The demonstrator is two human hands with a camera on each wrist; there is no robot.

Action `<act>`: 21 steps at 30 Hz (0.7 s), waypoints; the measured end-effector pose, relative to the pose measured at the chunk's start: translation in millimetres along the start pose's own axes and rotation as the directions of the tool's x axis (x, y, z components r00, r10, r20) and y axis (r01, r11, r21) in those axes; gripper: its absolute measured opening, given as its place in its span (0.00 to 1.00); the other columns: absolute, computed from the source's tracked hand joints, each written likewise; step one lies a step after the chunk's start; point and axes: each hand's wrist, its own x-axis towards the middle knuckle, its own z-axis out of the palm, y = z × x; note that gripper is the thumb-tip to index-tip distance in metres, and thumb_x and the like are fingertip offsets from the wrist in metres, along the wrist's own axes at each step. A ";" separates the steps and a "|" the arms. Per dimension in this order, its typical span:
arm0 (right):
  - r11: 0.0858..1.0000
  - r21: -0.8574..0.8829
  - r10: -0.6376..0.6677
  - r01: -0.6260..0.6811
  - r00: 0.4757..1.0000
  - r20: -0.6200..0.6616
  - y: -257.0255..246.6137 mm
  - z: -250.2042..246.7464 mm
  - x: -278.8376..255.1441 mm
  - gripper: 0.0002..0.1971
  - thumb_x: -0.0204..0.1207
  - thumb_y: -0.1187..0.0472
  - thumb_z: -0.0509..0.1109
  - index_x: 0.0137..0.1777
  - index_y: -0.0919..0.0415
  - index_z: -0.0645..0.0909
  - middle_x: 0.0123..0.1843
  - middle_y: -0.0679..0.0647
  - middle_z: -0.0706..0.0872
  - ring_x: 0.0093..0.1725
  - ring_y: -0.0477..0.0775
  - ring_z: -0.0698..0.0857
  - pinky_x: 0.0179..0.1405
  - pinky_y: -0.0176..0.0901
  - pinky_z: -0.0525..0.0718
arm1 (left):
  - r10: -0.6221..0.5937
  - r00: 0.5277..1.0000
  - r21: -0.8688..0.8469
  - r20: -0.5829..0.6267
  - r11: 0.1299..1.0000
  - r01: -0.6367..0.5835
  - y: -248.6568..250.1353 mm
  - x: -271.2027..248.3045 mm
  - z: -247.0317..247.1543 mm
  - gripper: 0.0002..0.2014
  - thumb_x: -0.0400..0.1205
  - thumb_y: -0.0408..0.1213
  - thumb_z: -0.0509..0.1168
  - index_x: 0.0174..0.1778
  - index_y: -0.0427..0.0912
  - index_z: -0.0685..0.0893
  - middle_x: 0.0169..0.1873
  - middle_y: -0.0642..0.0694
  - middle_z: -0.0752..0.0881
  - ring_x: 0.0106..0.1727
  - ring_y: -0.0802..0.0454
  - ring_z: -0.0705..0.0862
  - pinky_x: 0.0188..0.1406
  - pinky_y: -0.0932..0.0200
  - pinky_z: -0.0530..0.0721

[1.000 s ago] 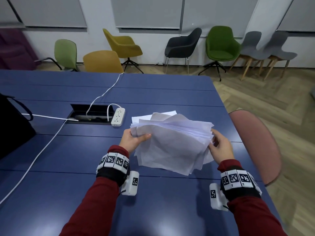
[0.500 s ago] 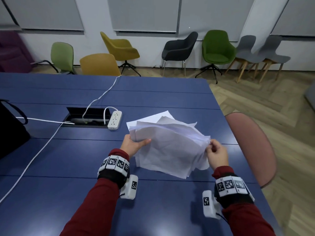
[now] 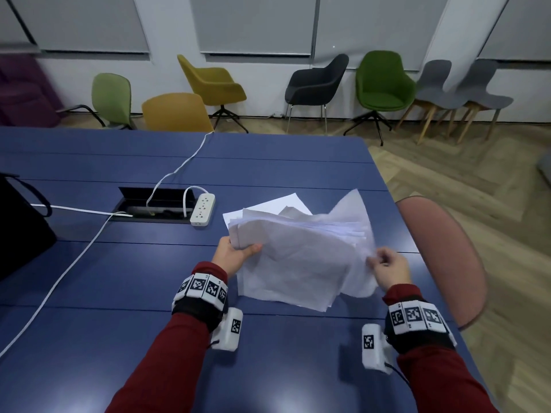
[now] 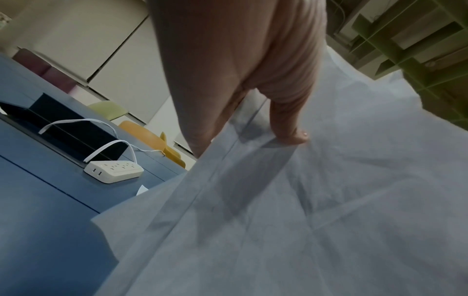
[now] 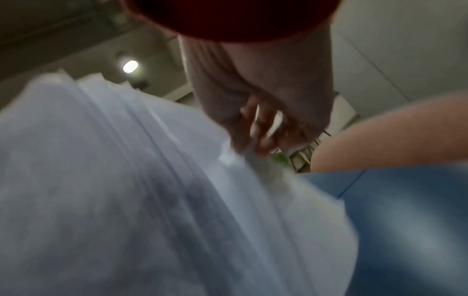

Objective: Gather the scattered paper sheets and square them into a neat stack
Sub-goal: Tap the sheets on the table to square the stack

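Observation:
A loose, uneven bundle of white paper sheets (image 3: pixel 301 257) is held tilted above the blue table (image 3: pixel 149 293), its lower edge near the tabletop. My left hand (image 3: pixel 238 251) grips the bundle's upper left corner, thumb on top; the left wrist view shows that thumb (image 4: pixel 291 124) pressed on the paper sheets (image 4: pixel 303 200). My right hand (image 3: pixel 384 263) pinches sheets at the right edge, and one sheet (image 3: pixel 351 210) flares upward there. The blurred right wrist view shows the fingertips (image 5: pixel 253 138) curled on the paper edge (image 5: pixel 152 180). One flat sheet (image 3: pixel 277 204) sticks out behind the bundle.
A white power strip (image 3: pixel 202 214) with cords lies left of the papers beside an open cable hatch (image 3: pixel 152 208). A black bag (image 3: pixel 21 222) sits at the table's left edge. A pink chair back (image 3: pixel 444 257) stands close on the right. Several chairs line the far wall.
The right hand shifted from cupping the bundle's right side to pinching its edge, and a sheet at the right has flipped upward. The left hand kept its grip on the corner.

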 end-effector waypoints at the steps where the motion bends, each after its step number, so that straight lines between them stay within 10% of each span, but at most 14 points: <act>1: 0.996 -0.092 0.027 -0.017 0.994 0.110 7.8 4.5 0.3 0.08 0.72 0.65 0.71 0.35 0.54 0.79 0.39 0.56 0.84 0.42 0.59 0.83 0.49 0.48 0.80 | -0.009 1.000 -0.005 -0.001 1.000 0.009 0.3 -0.3 0.0 0.08 0.74 0.23 0.72 0.48 0.33 0.86 0.37 0.48 0.87 0.31 0.65 0.87 0.34 0.74 0.86; 6: 0.986 -0.152 -0.026 0.068 0.965 0.262 2.9 16.5 -10.8 0.14 0.70 0.69 0.66 0.50 0.52 0.82 0.51 0.59 0.89 0.53 0.62 0.86 0.58 0.60 0.84 | -0.046 0.999 -0.085 0.015 0.995 0.047 1.3 -3.7 -6.8 0.06 0.74 0.25 0.72 0.45 0.37 0.86 0.45 0.39 0.88 0.45 0.46 0.87 0.52 0.54 0.88; 10: 0.995 0.045 -0.092 0.084 0.972 0.217 -1.2 17.0 -9.5 0.15 0.69 0.70 0.67 0.51 0.50 0.83 0.45 0.54 0.90 0.47 0.56 0.87 0.54 0.61 0.87 | -0.050 0.998 -0.090 0.033 0.995 0.053 -0.1 -7.8 -13.7 0.07 0.74 0.24 0.72 0.44 0.39 0.86 0.42 0.44 0.89 0.42 0.51 0.88 0.46 0.59 0.89; 14: 0.941 0.336 -0.122 0.029 0.958 0.258 -21.4 12.2 -25.5 0.18 0.65 0.82 0.69 0.37 0.55 0.85 0.31 0.45 0.88 0.31 0.40 0.83 0.34 0.33 0.85 | -0.049 0.994 -0.042 0.095 0.998 0.053 -2.3 -14.4 -12.0 0.10 0.73 0.24 0.73 0.45 0.41 0.87 0.43 0.44 0.90 0.43 0.53 0.89 0.47 0.61 0.89; 21: 0.805 0.554 0.125 -0.211 0.974 0.190 -17.5 5.9 -29.4 0.12 0.79 0.67 0.63 0.34 0.56 0.73 0.16 0.42 0.81 0.16 0.35 0.79 0.22 0.29 0.80 | -0.056 0.986 0.015 0.156 0.998 0.054 2.1 -16.0 -8.4 0.14 0.67 0.24 0.78 0.44 0.44 0.89 0.47 0.41 0.91 0.49 0.48 0.90 0.55 0.54 0.87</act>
